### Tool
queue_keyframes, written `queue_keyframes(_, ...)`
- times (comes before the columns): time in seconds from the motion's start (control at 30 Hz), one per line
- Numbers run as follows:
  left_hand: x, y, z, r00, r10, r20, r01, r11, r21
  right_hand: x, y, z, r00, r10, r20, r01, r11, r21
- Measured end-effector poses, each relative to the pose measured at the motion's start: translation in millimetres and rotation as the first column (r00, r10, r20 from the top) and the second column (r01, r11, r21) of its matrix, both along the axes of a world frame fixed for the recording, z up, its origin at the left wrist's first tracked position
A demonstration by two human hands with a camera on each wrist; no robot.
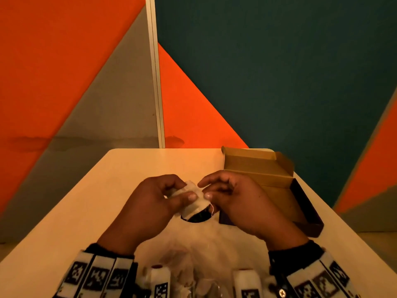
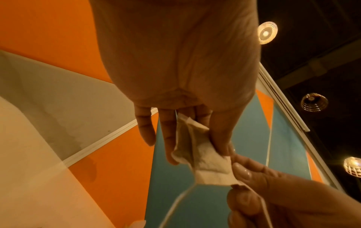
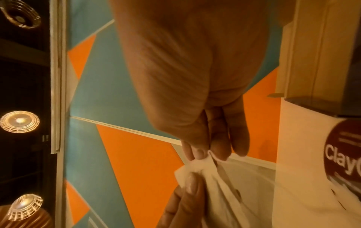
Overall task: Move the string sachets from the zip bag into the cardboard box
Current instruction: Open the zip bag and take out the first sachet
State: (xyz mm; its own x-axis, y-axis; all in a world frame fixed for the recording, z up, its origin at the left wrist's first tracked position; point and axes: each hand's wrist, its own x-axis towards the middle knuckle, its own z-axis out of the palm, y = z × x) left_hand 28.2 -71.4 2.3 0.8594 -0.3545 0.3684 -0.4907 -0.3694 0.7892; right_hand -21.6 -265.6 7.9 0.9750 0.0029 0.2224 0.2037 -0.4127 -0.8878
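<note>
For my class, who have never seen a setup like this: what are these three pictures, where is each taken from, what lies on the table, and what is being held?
No machine works here: a person uses two bare hands and wears three cameras. The head view looks down from the forehead; the other two look along each wrist toward the fingers, from below the palm.

On the pale table stands an open cardboard box, on the person's right. Near the body lies a clear zip bag, blurred here.

Above the table both hands hold one white string sachet. The left hand pinches it between thumb and fingers; the right hand has its grip on the other edge, where a thin string hangs down. The patterned bands at the wrists are part of the worn cameras' gear.
</note>
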Motion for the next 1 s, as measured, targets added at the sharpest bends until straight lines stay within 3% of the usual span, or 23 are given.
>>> queue_keyframes(0.13, 5, 1, 3, 0.998, 0.022, -0.059, -0.023, 1.0, -0.019, 1, -9, 5, 0.999, -0.033, -0.007, 0.032, 0.998, -0.046)
queue_keyframes(0.27, 7, 7, 7, 0.994, 0.07, -0.082, -0.074, 0.997, -0.039, -1, -25, 6, 0.999, -0.047, 0.017, 0.049, 0.974, -0.222)
queue_keyframes(0.47, 10, 25, 16, 0.971, 0.236, -0.026, -0.237, 0.97, -0.052, -1, -48, 10, 0.971, -0.233, 0.049, 0.233, 0.884, -0.406)
queue_keyframes(0.53, 10, 23, 15, 0.974, 0.221, -0.045, -0.223, 0.973, -0.064, -1, -42, 9, 0.967, -0.25, 0.048, 0.251, 0.902, -0.35)
queue_keyframes(0.63, 5, 10, 10, 0.987, 0.154, -0.054, -0.156, 0.987, -0.041, -2, -20, 7, 0.988, -0.147, 0.056, 0.154, 0.974, -0.169)
queue_keyframes(0.73, -1, -4, 6, 0.99, 0.102, -0.094, -0.11, 0.99, -0.093, -3, 1, 3, 0.995, -0.08, 0.065, 0.091, 0.981, -0.174)
queue_keyframes(0.83, -6, -12, 4, 0.989, 0.078, -0.128, -0.104, 0.972, -0.212, 1, 6, -3, 0.978, -0.166, 0.123, 0.185, 0.968, -0.171)
queue_keyframes(1.0, -7, -19, 2, 0.978, 0.026, -0.206, -0.108, 0.912, -0.395, 5, 7, -5, 0.953, -0.264, 0.149, 0.26, 0.965, 0.041)
